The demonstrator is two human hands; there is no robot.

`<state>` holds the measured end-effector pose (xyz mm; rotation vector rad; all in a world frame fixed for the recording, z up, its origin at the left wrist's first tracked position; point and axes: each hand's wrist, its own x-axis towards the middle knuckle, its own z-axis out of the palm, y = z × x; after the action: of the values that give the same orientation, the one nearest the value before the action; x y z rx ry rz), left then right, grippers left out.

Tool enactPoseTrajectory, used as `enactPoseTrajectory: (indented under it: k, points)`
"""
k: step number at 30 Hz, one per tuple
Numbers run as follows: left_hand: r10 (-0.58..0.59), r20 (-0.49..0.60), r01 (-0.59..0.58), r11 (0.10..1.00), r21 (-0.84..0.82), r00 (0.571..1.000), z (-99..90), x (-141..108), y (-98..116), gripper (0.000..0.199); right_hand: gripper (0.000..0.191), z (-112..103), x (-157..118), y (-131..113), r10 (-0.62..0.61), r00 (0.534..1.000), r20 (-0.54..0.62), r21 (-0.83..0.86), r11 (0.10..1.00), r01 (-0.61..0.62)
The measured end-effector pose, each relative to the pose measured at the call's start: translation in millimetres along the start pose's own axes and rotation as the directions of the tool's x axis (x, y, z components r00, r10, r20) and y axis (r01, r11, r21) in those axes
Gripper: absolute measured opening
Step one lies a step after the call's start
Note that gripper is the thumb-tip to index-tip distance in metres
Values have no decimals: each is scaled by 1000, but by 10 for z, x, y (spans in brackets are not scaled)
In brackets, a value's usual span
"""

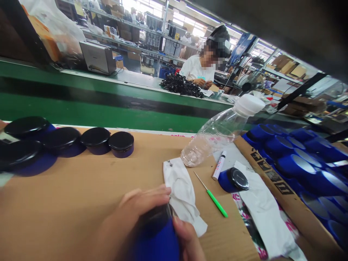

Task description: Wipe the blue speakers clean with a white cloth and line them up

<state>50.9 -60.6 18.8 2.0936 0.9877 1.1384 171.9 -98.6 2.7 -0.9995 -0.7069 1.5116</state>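
Note:
At the bottom centre, a blue container with a dark top [154,235] is held between my two hands. My left hand [136,206] lies over its upper left side, fingers pressed together and blurred. My right hand [189,239] grips its right side, with the thumb near the top edge. Just beyond my hands a crumpled white cloth [182,192] lies on the cardboard [108,181]. To its right are a green-handled pick [217,203], a white marker [219,166] and a blue container with a black lid [233,180] lying tilted.
Black-lidded blue containers [121,144] line the left side. A clear plastic bottle [214,134] leans beyond the cloth. A carton [268,170] of blue parts stands right, beside another white cloth [266,210]. Across the green bench [136,117], a person [201,69] works near black parts [179,85].

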Motion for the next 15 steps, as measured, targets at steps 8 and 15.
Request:
enactPoseTrajectory:
  k: [8,15]
  points:
    - [1,98,-1,1000,-3,995,-139,-55,-150,51,72,-23,-24,167,-84,990,-117,-29,996,81]
    - [-55,112,63,995,-74,992,-97,-16,-237,52,77,-30,-85,207,-252,959,-131,-380,906,186]
